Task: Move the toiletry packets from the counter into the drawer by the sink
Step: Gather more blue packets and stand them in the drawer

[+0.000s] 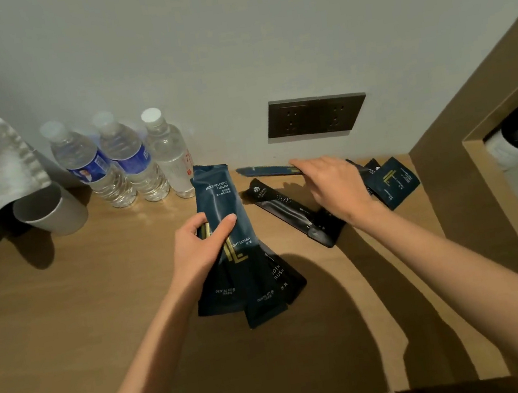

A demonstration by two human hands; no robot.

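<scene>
Both forearms reach in from the near edge over the wooden desk (69, 323). The left hand (198, 248) is raised mid-desk, thumb across the front of a fanned bundle of dark packets (237, 266), and the grip is closed firmly around them. The right hand (332, 186) stretches farther back toward the wall, palm down, fingers pinching the end of a slim blue packet (267, 171) near the back edge. Just below it a long black packet (293, 213) lies slantwise on the desk; a square dark packet (393, 182) sits to its right, partly hidden by the wrist. Three water bottles (132, 157) line the wall at left beside a grey cup (53, 212), with a socket plate (316, 116) above.
</scene>
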